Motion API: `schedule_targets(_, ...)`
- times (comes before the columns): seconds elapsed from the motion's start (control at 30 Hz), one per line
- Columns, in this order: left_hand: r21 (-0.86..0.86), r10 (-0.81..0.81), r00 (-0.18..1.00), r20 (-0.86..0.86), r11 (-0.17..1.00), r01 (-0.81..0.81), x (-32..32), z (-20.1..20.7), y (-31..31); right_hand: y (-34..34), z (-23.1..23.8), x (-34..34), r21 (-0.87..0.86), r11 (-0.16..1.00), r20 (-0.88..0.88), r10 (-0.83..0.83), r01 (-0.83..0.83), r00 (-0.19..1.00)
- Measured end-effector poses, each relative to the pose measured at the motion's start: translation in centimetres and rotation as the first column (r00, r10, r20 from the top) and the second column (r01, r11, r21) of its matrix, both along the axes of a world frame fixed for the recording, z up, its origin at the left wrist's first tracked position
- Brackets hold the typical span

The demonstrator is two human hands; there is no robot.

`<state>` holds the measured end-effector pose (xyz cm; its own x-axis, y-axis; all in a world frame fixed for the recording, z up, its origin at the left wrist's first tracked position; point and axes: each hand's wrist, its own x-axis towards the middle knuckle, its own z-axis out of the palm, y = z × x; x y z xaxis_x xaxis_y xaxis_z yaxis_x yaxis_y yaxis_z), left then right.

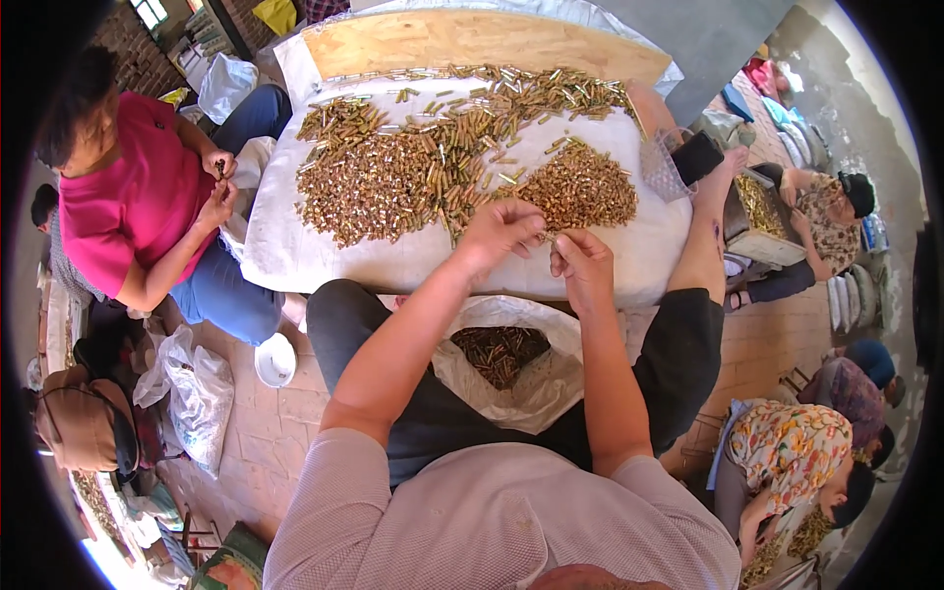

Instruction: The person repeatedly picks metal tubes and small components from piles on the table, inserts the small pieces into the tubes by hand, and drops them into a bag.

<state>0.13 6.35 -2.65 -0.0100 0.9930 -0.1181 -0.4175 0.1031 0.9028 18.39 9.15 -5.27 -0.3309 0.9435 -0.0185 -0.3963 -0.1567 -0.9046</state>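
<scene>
My left hand (500,236) and my right hand (586,262) meet above the near edge of the white-covered table (324,267), fingers pinched. A tiny brass-coloured metal piece (545,236) shows between their fingertips; its exact shape is too small to make out. Just beyond the hands lies a mound of short copper-coloured pieces (588,187). Farther left spreads a bigger heap of similar short pieces (359,187), with longer brass-coloured tubes (457,147) scattered beside and behind it. Below my forearms, between my legs, an open white sack (556,379) holds many dark, slender metal pieces (500,352).
A wooden board (482,41) borders the table's far side. At left sits a person in a pink shirt (123,197), near a white bowl (275,360) and a plastic bag (197,403) on the floor. A clear basket (664,167) stands at the table's right edge; other people work farther right.
</scene>
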Motion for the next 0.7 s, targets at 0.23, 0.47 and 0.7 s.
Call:
schedule_targets(0.23,0.275,0.238,0.381,-0.893,0.961,0.043,-4.2,-1.1,-0.4,-0.1,2.3,1.9,-0.080,0.805,0.493,0.545,-0.588,0.678)
schedule_targets(0.47,0.183,0.192,-0.053,-0.980,0.973,0.141,-2.0,-0.8,-1.1,1.3,-2.3,0.8,0.396,0.815,0.752,-0.024,-0.423,0.659)
schedule_targets(0.7,0.191,0.214,-0.121,-0.969,0.965,0.177,-2.2,-1.4,-1.0,1.5,-2.3,-1.2,0.682,0.644,0.713,-0.480,-0.347,0.511)
